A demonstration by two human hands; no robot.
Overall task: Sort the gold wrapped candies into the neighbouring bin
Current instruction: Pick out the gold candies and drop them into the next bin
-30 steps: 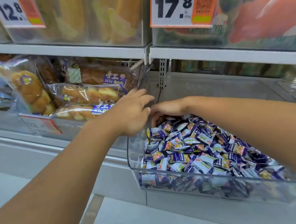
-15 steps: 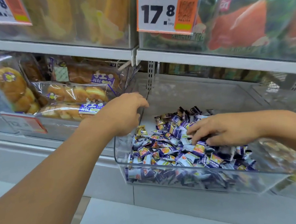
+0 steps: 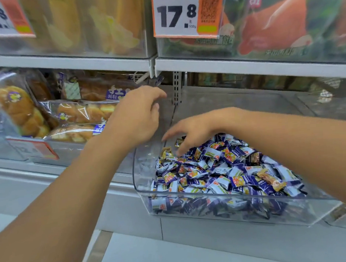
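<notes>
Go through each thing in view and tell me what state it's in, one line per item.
Clear plastic candy bin: open-topped, heaped with candies.
Blue-and-white wrapped candies: piled loose in the bin.
Gold wrapped candy: lying at the pile's left edge, not held.
Right hand: fingers spread, reaching over the pile's left end.
Left hand: fingers loosely curled at the bin's left wall, holding nothing visible.
Bagged bread loaves: sealed, stacked in the left bin.

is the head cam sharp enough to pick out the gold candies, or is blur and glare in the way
Head view: candy pile sharp, a gold wrapped candy by the right hand reads clearly; the 12.8 price tag and upper bags smear with motion blur; the clear bin front wall hazes the candies behind it; wide-angle bends the shelf edges.
</notes>
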